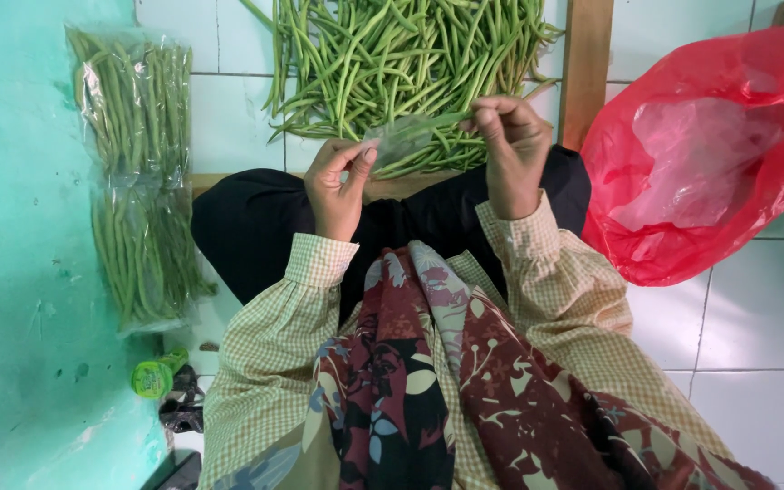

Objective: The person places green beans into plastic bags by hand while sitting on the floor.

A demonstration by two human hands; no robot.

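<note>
Green bean pile (401, 63) ahead, red bag (710, 163) right (bagged beans (138, 172) left).

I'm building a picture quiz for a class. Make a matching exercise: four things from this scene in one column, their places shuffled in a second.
1. loose green beans
2. packed bean bags
3. red plastic bag
4. clear plastic bag

a. between both hands
b. on the tiles at the right
c. piled at the top, beyond the hands
d. along the turquoise wall at the left

Pairs: 1-c, 2-d, 3-b, 4-a
</note>
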